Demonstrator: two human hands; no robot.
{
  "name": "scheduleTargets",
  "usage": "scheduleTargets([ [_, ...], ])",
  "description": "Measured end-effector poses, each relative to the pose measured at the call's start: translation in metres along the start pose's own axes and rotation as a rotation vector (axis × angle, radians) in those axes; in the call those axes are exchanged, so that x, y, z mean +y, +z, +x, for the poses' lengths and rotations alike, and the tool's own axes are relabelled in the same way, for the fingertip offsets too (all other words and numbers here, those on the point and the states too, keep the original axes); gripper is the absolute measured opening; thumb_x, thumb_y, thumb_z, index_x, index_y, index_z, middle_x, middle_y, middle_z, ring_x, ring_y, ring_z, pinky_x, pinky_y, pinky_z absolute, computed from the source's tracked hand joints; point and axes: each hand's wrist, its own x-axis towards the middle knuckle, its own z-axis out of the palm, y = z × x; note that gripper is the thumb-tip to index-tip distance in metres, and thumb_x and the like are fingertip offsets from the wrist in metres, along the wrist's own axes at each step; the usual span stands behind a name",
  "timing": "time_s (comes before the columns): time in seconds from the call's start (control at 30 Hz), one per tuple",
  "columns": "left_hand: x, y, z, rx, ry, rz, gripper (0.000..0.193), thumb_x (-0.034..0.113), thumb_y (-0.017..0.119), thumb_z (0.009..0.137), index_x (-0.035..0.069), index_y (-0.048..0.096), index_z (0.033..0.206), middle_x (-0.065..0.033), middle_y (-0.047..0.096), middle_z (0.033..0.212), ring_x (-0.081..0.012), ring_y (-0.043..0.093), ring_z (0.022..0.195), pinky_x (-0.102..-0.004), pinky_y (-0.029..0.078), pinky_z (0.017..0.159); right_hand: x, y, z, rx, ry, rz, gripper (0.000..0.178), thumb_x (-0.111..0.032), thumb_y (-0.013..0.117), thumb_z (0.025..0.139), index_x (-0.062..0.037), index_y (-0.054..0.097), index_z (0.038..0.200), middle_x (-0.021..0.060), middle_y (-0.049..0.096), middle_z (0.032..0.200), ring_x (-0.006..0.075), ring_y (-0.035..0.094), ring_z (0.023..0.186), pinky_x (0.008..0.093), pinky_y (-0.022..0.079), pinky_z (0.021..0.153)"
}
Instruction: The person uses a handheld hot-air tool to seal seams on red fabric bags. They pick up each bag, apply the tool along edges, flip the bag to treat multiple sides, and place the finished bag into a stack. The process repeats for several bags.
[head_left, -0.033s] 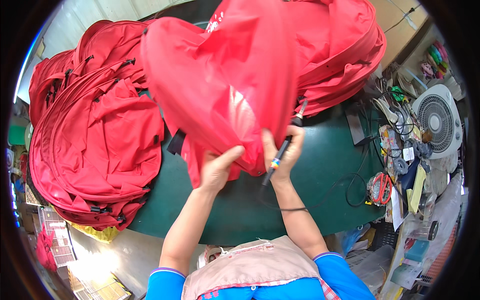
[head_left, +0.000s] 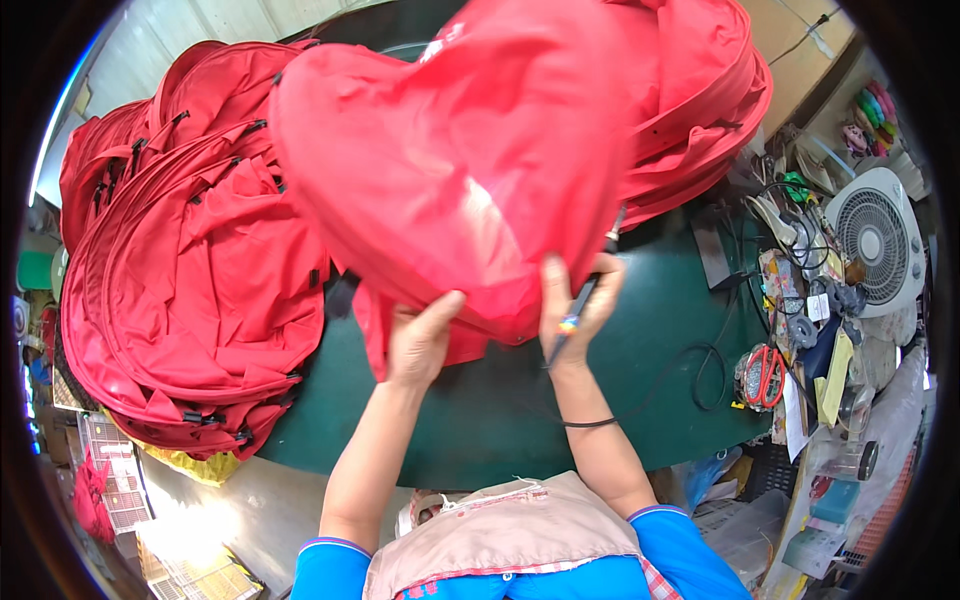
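Observation:
A red fabric bag (head_left: 450, 190), blurred by motion, is held up over the green table. My left hand (head_left: 416, 348) grips its lower edge at the left, thumb on top and fingers hidden beneath the cloth. At the lower right edge, my right hand (head_left: 597, 308) pinches the same bag. That hand also holds a soldering iron (head_left: 569, 325), its black handle lying across the palm and its metal tip pointing up and away from me. A thin black cable runs from the iron over my right forearm. One black strap piece (head_left: 342, 295) shows at the bag's left.
Piles of similar red bags lie at the left (head_left: 230, 300) and the far right (head_left: 690, 110) of the green table (head_left: 660, 400). Beyond its right edge stand a white fan (head_left: 872, 240), red-handled scissors (head_left: 766, 378) and tangled cables. A yellow bag (head_left: 200, 466) sits below the left pile.
The red bag has spread wider and shifted slightly, its right side moving right. My right hand has moved a little right with the soldering iron; my left hand has shifted slightly left.

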Motion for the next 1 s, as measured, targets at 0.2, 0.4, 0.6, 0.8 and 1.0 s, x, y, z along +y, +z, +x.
scheduleTargets([
  [0.2, -0.003, -0.019, -0.004, -0.152, 0.137, -0.034, 0.058, -0.003, 0.076, 0.087, 0.006, 0.054, 0.139, -0.0064, 0.061, 0.136, -0.0192, 0.058, 0.127, -0.0378, 0.046, 0.111, -0.003, -0.015, -0.017, -0.103, -0.054, -0.129, 0.056, -0.016, 0.089, 0.080, -0.0048, 0.044, 0.111, 0.0035, 0.051, 0.088, 0.0128, 0.049, 0.076, 0.0273, 0.045, 0.068],
  [0.4, -0.011, 0.001, 0.010, -0.048, 0.197, 0.044, 0.065, -0.008, 0.073, 0.086, 0.007, 0.047, 0.143, -0.0049, 0.058, 0.138, -0.0209, 0.054, 0.131, -0.0384, 0.046, 0.111, 0.013, -0.021, -0.026, -0.166, 0.173, -0.140, 0.046, -0.014, 0.087, 0.081, -0.0020, 0.050, 0.106, 0.0076, 0.058, 0.077, 0.0179, 0.054, 0.063, 0.0321, 0.049, 0.062],
  [0.6, -0.006, 0.023, 0.035, -0.020, 0.359, 0.265, 0.068, -0.005, 0.084, 0.077, 0.005, 0.052, 0.136, -0.0061, 0.060, 0.132, -0.0189, 0.059, 0.120, -0.0360, 0.050, 0.105, -0.007, -0.078, -0.003, -0.031, -0.145, 0.001, 0.043, -0.043, 0.048, 0.107, -0.0039, 0.040, 0.124, 0.0152, 0.065, 0.097, 0.0209, 0.063, 0.076, 0.0356, 0.055, 0.079],
  [0.8, -0.005, 0.035, 0.048, -0.111, 0.218, 0.085, 0.069, -0.007, 0.082, 0.076, 0.004, 0.051, 0.137, -0.0079, 0.063, 0.128, -0.0201, 0.062, 0.115, -0.0352, 0.052, 0.102, -0.081, -0.089, 0.022, -0.469, -0.136, 0.192, 0.034, -0.027, 0.058, 0.104, 0.0011, 0.068, 0.119, 0.0084, 0.062, 0.082, 0.0135, 0.059, 0.066, 0.0295, 0.052, 0.059],
  [1.0, -0.009, 0.050, 0.050, -0.044, 0.351, 0.195, 0.066, -0.005, 0.082, 0.077, 0.002, 0.052, 0.135, -0.0085, 0.063, 0.127, -0.0203, 0.063, 0.113, -0.0347, 0.053, 0.100, -0.078, -0.068, 0.020, -0.633, -0.214, 0.005, 0.026, 0.007, 0.067, 0.084, 0.0002, 0.073, 0.108, 0.0050, 0.053, 0.062, 0.0138, 0.054, 0.048, 0.0270, 0.043, 0.046],
])
